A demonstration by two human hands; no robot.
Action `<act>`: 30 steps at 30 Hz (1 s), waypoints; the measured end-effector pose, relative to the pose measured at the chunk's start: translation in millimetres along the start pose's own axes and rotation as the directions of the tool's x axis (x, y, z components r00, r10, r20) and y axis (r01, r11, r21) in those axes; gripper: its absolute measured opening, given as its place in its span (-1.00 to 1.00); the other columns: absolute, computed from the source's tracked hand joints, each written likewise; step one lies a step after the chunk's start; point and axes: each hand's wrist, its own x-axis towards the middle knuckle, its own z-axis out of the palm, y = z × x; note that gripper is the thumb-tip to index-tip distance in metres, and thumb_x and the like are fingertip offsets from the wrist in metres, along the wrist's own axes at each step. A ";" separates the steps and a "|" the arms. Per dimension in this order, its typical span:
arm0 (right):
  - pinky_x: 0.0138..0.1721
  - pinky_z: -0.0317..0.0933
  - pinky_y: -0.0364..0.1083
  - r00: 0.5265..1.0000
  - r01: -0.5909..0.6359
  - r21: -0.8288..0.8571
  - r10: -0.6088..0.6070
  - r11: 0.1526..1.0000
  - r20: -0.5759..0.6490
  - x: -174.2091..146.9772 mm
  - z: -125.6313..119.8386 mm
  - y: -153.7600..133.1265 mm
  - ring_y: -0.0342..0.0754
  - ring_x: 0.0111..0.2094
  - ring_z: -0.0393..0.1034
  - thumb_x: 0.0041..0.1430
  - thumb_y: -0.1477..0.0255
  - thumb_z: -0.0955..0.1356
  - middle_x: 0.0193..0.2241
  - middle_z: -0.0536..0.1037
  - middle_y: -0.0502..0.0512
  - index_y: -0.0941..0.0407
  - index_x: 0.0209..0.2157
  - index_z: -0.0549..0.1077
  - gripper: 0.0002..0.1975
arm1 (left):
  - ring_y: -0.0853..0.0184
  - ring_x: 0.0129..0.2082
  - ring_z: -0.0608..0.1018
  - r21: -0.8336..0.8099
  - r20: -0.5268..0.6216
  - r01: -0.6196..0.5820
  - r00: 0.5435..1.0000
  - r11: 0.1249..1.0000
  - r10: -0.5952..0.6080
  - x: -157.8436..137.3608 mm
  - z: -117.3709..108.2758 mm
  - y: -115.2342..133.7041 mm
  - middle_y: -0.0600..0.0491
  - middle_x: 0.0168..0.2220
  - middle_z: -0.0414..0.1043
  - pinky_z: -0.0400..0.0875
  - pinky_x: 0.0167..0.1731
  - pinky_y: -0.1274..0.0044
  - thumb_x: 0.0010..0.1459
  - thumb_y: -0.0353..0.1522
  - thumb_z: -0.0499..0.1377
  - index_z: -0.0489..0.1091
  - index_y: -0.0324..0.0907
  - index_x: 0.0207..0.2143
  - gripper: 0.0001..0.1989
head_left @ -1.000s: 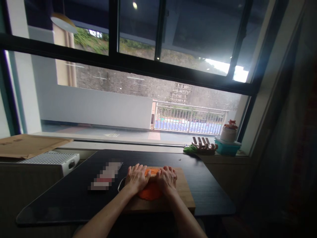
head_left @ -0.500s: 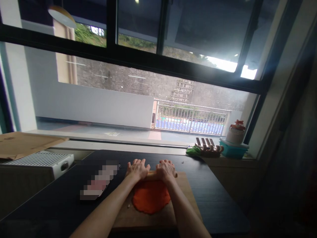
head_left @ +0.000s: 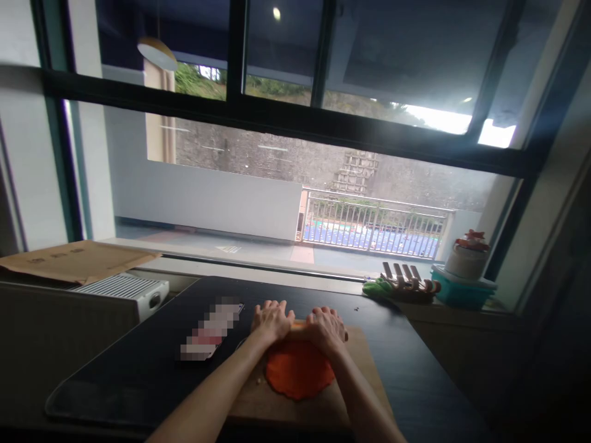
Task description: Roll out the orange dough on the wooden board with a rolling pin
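Observation:
A wooden rolling pin (head_left: 298,330) lies crosswise at the far edge of a flat orange sheet of dough or clay (head_left: 299,371). My left hand (head_left: 271,321) is curled over the pin's left part, and my right hand (head_left: 325,327) over its right part, where the end pokes out past the fingers. Both palms face down, hiding much of the pin. The orange sheet is roughly round with an uneven rim, on a wooden board (head_left: 363,347). My right forearm covers part of its right side. A few pale crumbs (head_left: 258,381) sit left of it.
On the dark table (head_left: 138,387), a phone-like object (head_left: 215,332) with a pixelated surface lies to the left. A brown envelope (head_left: 83,261) rests on a white appliance (head_left: 143,295). By the window sill are a green item (head_left: 377,288), a brown rack (head_left: 409,284) and a teal box (head_left: 464,289).
The camera has turned left, so the whole scene sits further right in the picture. Both hands stay on the rolling pin beyond the orange sheet, with little visible movement over the board.

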 end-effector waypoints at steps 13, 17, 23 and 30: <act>0.10 0.03 -0.05 0.958 0.230 -0.036 -0.233 0.973 -0.167 -88.1 19.2 36.9 0.00 0.11 0.23 0.25 0.32 0.17 0.06 0.42 0.04 -0.07 0.06 0.36 -0.62 | 0.16 0.22 0.20 -0.055 -0.005 -0.148 0.989 0.987 0.148 -60.8 -15.1 -2.6 -0.02 0.17 0.29 -0.09 0.22 0.18 0.26 -0.28 -0.15 0.32 -0.08 0.09 -0.57; 0.07 0.03 -0.01 0.963 0.177 -0.020 -0.177 0.984 -0.201 -70.3 12.9 32.0 0.02 0.05 0.28 0.23 0.40 0.19 -0.03 0.48 0.10 0.04 0.01 0.41 -0.65 | 0.16 0.17 0.27 -0.039 -0.032 -0.119 0.992 0.992 0.118 -21.6 -4.8 8.7 0.01 0.05 0.42 -0.04 0.18 0.12 0.27 -0.23 -0.17 0.40 -0.03 -0.03 -0.60; 0.04 0.05 0.01 0.955 0.190 -0.042 -0.195 0.981 -0.226 -64.0 15.8 36.7 0.05 -0.02 0.33 0.14 0.52 0.23 -0.03 0.48 0.13 0.09 0.06 0.37 -0.57 | 0.15 0.13 0.31 -0.038 0.040 -0.042 0.998 0.998 0.043 40.7 6.1 27.3 -0.08 0.03 0.42 0.03 0.14 0.14 0.27 -0.13 -0.21 0.37 -0.12 -0.03 -0.52; -0.01 0.10 0.08 0.847 0.202 -0.070 -0.210 0.977 -0.489 -93.6 43.6 19.0 0.13 -0.04 0.32 0.08 0.58 0.22 -0.02 0.47 0.21 0.13 0.04 0.39 -0.54 | 0.15 0.18 0.26 -0.026 0.122 -0.024 0.992 0.999 0.027 49.2 13.1 22.0 -0.07 0.09 0.38 -0.04 0.17 0.11 0.24 -0.15 -0.21 0.33 -0.12 0.03 -0.51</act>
